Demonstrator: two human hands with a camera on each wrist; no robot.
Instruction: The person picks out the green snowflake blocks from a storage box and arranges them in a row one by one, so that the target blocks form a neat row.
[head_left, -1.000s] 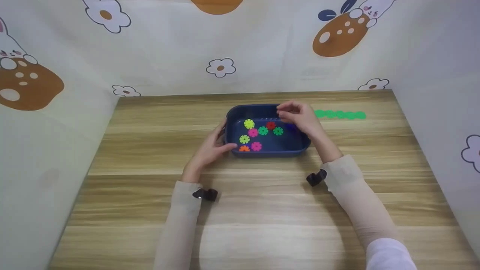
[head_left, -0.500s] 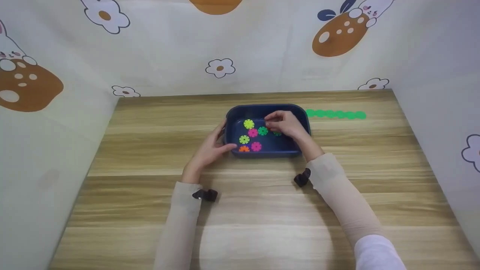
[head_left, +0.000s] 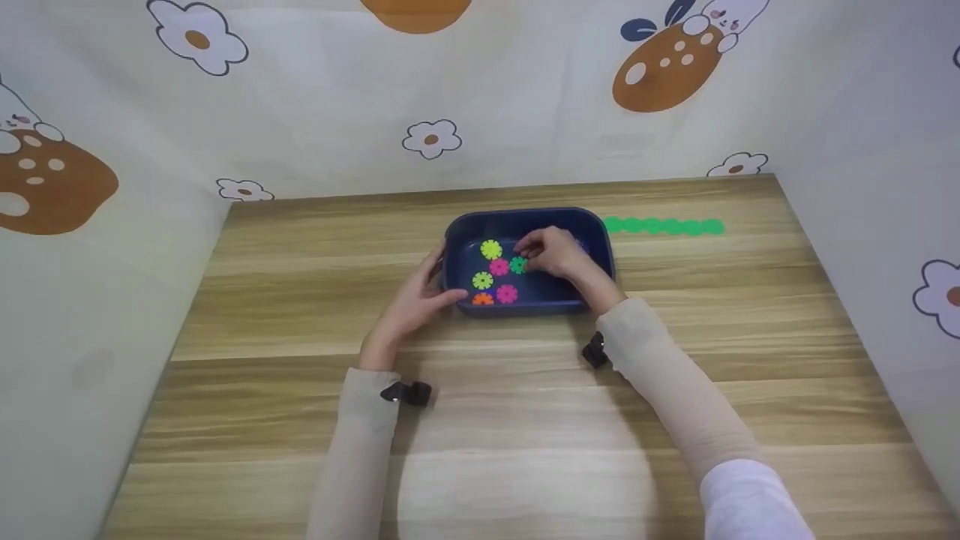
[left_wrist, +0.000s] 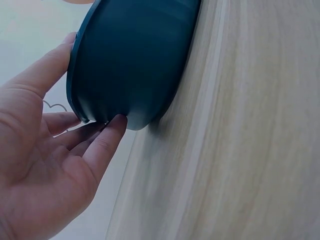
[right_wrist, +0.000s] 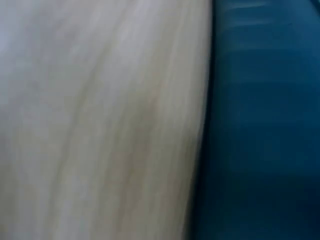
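Note:
A navy blue plastic tub [head_left: 551,308] stands on the table. My left hand [head_left: 411,304] holds its left end, thumb over the rim and fingers against the outer wall; the left wrist view shows this hand [left_wrist: 55,160] on the tub [left_wrist: 132,55]. Inside lie toothed plastic discs: a yellow disc [head_left: 491,250], a green disc [head_left: 518,265], a pink disc [head_left: 507,293], an orange disc [head_left: 483,298] and others. My right hand [head_left: 556,253] reaches into the tub, fingers bent and apart beside the green disc. It hides part of the tub's floor.
A row of bright green discs [head_left: 664,226] lies on the table right of the tub. The wooden table [head_left: 517,420] is bounded by a patterned cloth wall [head_left: 330,112] at the back and sides. The right wrist view is blurred, showing the table and tub wall [right_wrist: 265,125].
My right hand has moved left and down from the tub's right side, now covering the spot of the red disc and one green disc. The left hand stays on the tub.

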